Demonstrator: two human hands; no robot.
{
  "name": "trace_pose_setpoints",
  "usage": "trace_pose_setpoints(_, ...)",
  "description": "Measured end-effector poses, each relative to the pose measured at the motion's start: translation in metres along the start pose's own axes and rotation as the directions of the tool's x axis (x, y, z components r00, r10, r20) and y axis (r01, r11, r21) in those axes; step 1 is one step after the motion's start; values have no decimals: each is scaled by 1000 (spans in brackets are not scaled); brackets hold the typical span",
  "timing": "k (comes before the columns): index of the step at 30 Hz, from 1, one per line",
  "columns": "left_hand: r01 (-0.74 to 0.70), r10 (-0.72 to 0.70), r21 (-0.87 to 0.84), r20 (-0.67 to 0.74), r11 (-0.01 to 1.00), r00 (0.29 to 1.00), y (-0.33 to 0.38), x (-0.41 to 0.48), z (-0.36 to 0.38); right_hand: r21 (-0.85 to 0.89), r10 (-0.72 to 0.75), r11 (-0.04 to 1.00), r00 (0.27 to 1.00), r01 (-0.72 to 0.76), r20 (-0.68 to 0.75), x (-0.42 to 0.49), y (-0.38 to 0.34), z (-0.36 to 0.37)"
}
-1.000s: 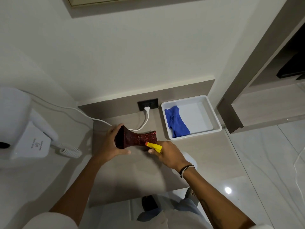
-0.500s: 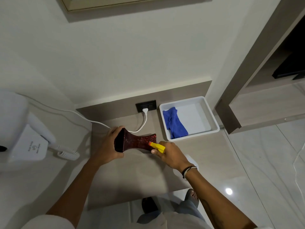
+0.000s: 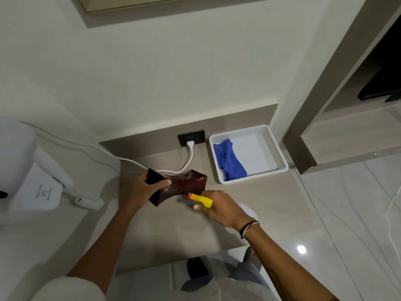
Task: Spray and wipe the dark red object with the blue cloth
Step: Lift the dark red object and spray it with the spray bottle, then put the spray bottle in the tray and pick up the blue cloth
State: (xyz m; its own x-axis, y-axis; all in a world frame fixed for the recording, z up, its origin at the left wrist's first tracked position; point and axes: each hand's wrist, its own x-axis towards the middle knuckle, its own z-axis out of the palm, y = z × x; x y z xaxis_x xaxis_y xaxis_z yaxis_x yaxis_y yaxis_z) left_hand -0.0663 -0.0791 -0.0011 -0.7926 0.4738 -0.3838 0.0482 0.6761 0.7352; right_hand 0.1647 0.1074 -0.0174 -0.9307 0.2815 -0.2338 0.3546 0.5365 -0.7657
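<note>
spraying step in hand. dark red object (image 3: pixel 180 185): held on its side just above bench (image 3: pixel 173 235), left hand (image 3: pixel 143 187) fingers wrapped round one flared end. right hand (image 3: pixel 219 208) fingers closed round spray bottle (image 3: pixel 200 199), yellow nozzle near object. blue cloth (image 3: pixel 227 162): in white tray (image 3: pixel 280 153), untouched. advice: mist lightly, turn object for even cover, aim away from wall socket (image 3: pixel 192 137).
</note>
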Motion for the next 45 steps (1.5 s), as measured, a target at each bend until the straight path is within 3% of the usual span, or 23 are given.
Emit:
trace_pose_setpoints(4, 124, -126, -108, -8, 986, 992, 4, 0, 1, -12, -35, 999, 999, 35, 2, 4, -15, 5)
trace_pose_setpoints(10, 157, -159, -101, -11, 982, 987, 8, -2, 1, -39, 14, 999, 998, -16, -64, 11, -19, 4)
trace_pose_setpoints(14, 150, -151, -42, -24, 988, 988, 13, -6, 3, -78, 13, 997, 999, -16, -32, 10, -9, 0)
trace_pose_setpoints(19, 138, -138, -31, -7, 990, 990, 15, -8, 0, -144, 151, 976, 986, -161, -74, 3, 16, -6)
trace_pose_setpoints(24, 61, -61, -22, -29, 998, 998, 18, -8, 1, -133, 199, 967, 971, -216, -135, -3, 35, -30)
trace_pose_setpoints(28, -81, 94, 203, -51, 976, 994, 32, -10, 7, -38, 145, 986, 949, -162, -279, -2, 47, -74)
trace_pose_setpoints(33, -219, 264, 558, 1, 800, 965, 50, -10, 20, 46, 184, 982, 878, -183, -442, 19, 64, -124)
trace_pose_setpoints(38, -231, 263, 650, 50, 724, 963, 50, -11, 36, 58, 176, 983, 827, -171, -535, 50, 83, -154)
trace_pose_setpoints(45, -308, 334, 677, 97, 668, 938, 50, -14, 55, 108, 231, 973, 805, -206, -546, 82, 110, -169)
